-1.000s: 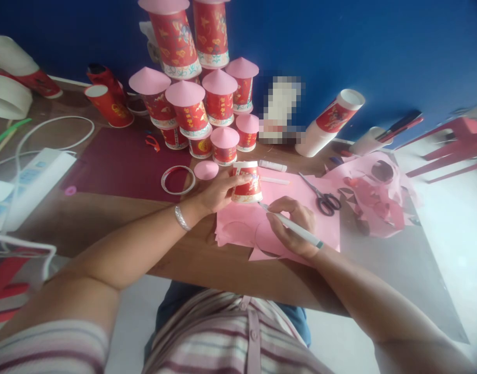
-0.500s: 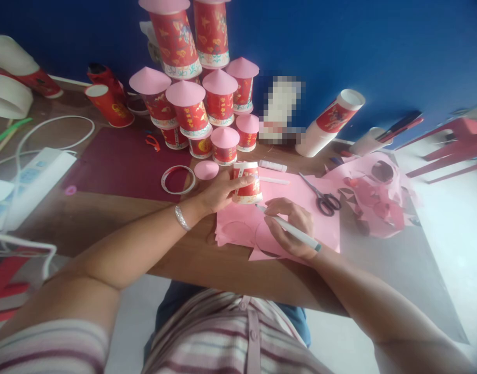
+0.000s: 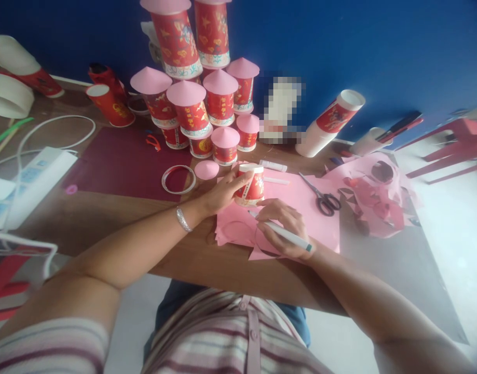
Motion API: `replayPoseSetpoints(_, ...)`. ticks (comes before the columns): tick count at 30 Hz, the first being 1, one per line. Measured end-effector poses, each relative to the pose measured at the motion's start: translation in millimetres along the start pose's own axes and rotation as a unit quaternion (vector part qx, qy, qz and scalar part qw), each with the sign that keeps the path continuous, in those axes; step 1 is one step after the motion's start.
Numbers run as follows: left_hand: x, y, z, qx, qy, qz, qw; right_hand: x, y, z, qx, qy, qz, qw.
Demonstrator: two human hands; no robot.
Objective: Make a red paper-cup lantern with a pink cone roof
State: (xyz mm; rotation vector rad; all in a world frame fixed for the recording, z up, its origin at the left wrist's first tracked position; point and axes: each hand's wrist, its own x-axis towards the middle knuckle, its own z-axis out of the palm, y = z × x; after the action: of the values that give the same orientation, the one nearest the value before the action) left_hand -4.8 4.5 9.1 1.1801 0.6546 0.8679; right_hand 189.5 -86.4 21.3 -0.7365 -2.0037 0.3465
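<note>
My left hand grips a small red paper cup that stands upside down on a stack of pink paper. My right hand is closed around a white pen. The pen's tip rests on the pink paper at the cup's near rim. Pen circles are drawn on the paper near my right hand. A silver bracelet sits on my left wrist.
A pile of red cups with pink cone lids stands behind the paper. Scissors, a glue stick, a tape ring, a loose pink cone and pink scraps lie around. A power strip lies at left.
My right hand and the pen have slid left along the cup's near rim. My left hand has tilted the cup slightly to the right.
</note>
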Motion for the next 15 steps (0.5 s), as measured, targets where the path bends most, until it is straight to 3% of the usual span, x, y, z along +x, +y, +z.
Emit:
replayPoseSetpoints(7,2.1,0.8,-2.3,-0.046,-0.028,-0.007,0.999,1.1,-1.0,-4.9,-0.016,0.011,0.024,1.0)
replayPoseSetpoints(15,-0.2,3.8,2.5,-0.05,0.011,-0.031,0.998,-3.0,-3.4,-4.4,-0.054,0.025,0.058,0.997)
